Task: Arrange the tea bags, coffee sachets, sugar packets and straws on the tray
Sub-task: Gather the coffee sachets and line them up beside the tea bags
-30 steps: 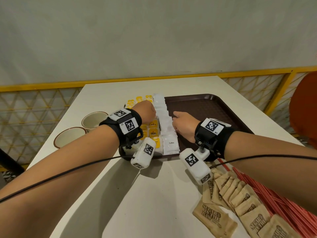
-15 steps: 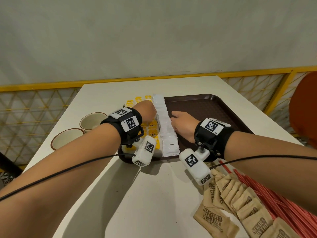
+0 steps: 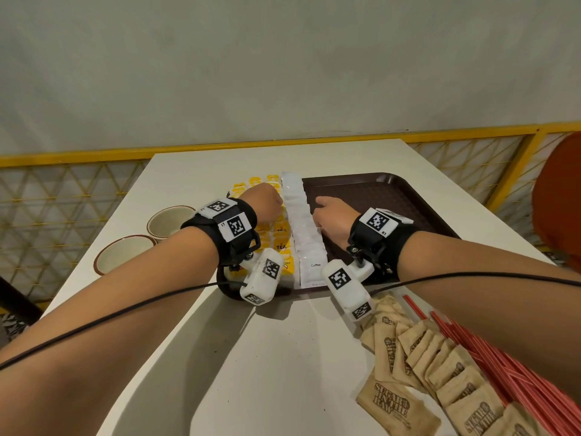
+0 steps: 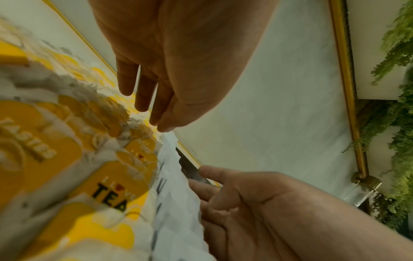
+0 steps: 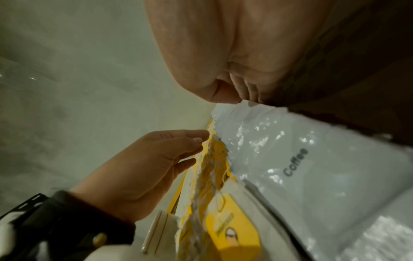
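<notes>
A dark brown tray lies on the white table. Along its left part runs a row of overlapping white coffee sachets, with yellow tea bags laid to their left. My left hand hovers over the tea bags, its relaxed fingers reaching the row's left edge. My right hand presses its fingers against the row's right edge. Brown sugar packets and red straws lie on the table near my right forearm.
Two cups stand left of the tray. A yellow railing runs behind the table, and a red chair stands at the right. The tray's right half is bare.
My right hand has crept a little farther along the sachet row. The left hand has hardly moved.
</notes>
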Motion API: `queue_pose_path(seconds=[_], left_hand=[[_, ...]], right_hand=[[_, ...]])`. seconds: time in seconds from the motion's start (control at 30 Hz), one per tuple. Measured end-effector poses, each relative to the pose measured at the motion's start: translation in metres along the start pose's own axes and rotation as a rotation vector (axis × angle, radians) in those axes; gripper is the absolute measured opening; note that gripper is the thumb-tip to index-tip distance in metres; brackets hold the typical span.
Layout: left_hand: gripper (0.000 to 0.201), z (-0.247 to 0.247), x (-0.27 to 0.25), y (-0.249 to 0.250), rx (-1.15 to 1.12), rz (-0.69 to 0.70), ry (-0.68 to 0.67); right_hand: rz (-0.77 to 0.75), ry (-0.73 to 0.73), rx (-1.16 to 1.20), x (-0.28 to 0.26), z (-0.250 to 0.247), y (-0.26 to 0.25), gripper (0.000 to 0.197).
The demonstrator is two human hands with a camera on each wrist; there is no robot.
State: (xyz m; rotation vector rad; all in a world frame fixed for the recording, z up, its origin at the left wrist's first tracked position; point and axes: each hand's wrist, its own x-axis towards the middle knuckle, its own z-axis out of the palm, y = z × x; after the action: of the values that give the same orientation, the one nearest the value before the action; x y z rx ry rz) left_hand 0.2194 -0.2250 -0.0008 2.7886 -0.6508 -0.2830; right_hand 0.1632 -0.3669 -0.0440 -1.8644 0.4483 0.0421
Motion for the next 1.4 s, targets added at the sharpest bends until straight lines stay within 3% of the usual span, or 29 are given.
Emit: queue_pose_path(seconds=[0.5, 0.73, 0.9, 1.4], left_hand=[[0.047, 0.004, 0.010, 0.005, 0.170, 0.057, -0.056], [0.025, -0.012, 0.048, 0.010, 0.111, 0.064, 0.070], [0.029, -0.009, 0.077, 0.025, 0.263, 0.053, -0.033], [0.012, -0.002, 0.093, 0.030, 0.430, 0.034, -0.095]], right_hand=[[0.011, 0.028, -0.081, 0.023, -0.003, -0.005, 0.063], [0.010, 0.036, -0.106, 0.027, -0.007, -0.003, 0.061], [-0.043, -0.038, -0.188, 0.024, -0.012, -0.003, 0.037], [-0.074, -0.057, -0.245, 0.034, -0.014, 0.001, 0.032]])
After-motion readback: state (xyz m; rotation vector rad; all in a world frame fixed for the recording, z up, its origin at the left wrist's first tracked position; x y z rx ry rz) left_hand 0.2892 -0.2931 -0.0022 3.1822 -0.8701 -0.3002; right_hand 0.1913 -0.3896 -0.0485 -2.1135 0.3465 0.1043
